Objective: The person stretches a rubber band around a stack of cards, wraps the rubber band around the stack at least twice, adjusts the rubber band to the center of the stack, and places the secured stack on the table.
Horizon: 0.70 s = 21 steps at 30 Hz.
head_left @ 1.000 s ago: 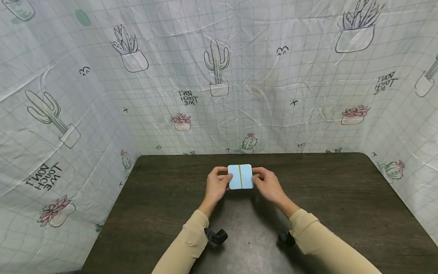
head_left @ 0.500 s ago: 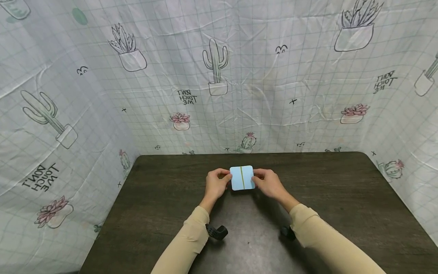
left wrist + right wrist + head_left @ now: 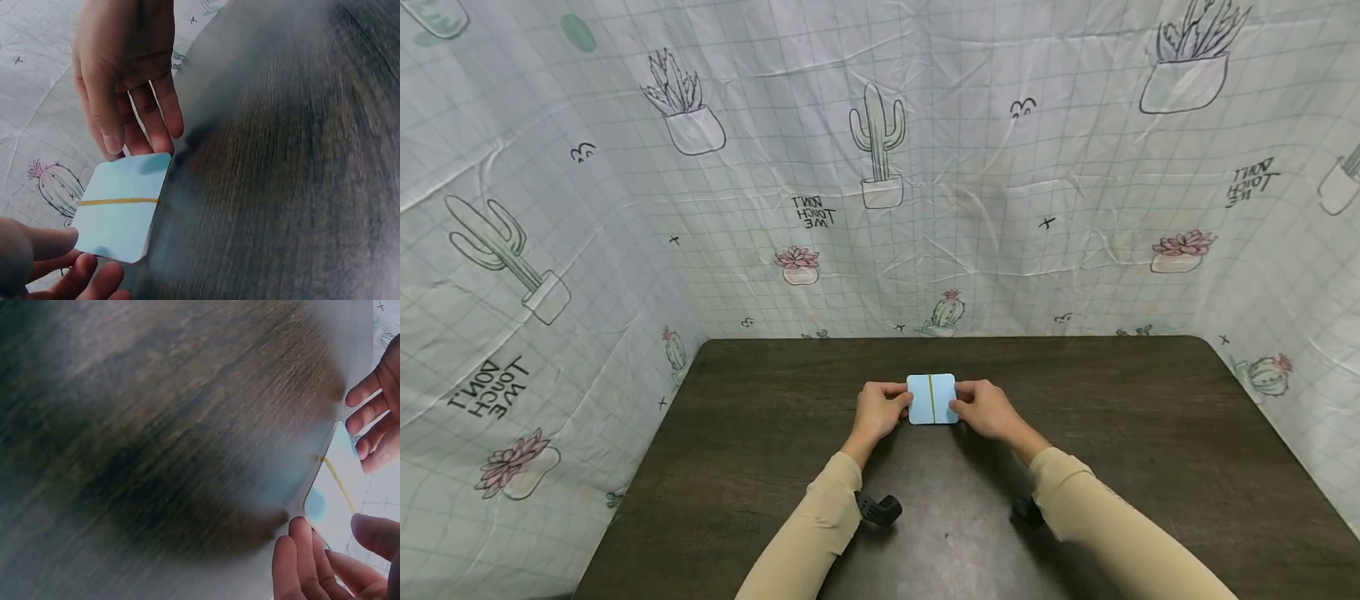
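A square, pale blue pack of cards (image 3: 921,400) with rounded corners is held between both hands. One thin yellow band (image 3: 119,201) crosses its middle, and thin layers show along its side in the left wrist view. My left hand (image 3: 877,412) pinches the left edge, thumb in front and fingers at the back. At the opposite edge my right hand (image 3: 988,410) grips it, its thumb (image 3: 370,532) on the front face. The pack's broad face is turned towards the head camera. Whether its lower edge touches the table cannot be told.
Beneath the hands lies a dark wood-grain table (image 3: 760,425) with rounded far corners. White curtains (image 3: 970,167) printed with cacti surround its back and sides. A black strap device (image 3: 878,509) sits at the left wrist, another (image 3: 1027,512) at the right.
Both hands and the card pack have shifted slightly towards the viewer and a little to the right. The pack has straightened a little; the grip looks the same.
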Motion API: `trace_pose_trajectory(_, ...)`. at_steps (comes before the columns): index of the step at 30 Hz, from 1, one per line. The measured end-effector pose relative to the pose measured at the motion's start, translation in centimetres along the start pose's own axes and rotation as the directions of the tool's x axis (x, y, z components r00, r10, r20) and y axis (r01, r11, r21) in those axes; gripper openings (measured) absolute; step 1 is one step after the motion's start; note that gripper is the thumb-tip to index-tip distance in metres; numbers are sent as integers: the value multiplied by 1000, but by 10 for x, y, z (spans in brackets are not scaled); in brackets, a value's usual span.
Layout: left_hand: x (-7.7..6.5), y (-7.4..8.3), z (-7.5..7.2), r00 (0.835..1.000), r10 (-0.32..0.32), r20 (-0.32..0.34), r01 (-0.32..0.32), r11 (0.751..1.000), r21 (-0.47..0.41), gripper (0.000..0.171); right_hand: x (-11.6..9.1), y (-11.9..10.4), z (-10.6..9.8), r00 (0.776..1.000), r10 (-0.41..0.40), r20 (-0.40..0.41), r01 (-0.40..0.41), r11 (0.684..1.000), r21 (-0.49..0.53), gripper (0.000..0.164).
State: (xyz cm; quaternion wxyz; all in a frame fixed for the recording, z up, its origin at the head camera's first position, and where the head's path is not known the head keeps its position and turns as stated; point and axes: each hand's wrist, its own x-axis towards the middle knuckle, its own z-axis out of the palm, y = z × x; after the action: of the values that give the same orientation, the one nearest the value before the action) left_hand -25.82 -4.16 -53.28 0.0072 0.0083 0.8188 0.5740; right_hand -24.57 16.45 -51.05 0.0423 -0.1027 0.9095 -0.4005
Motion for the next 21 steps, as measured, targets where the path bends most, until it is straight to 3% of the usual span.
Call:
trace_pose_trajectory(16, -2, -1, 5, 994, -19, 106, 10, 996, 84, 30, 9, 9, 4, 995, 75, 70, -67, 992, -107, 42)
trace_pose_trajectory(21, -2, -3, 5, 994, 2, 106, -11, 996, 85, 31, 11, 7, 8, 994, 56, 91, -36, 977, -211, 49)
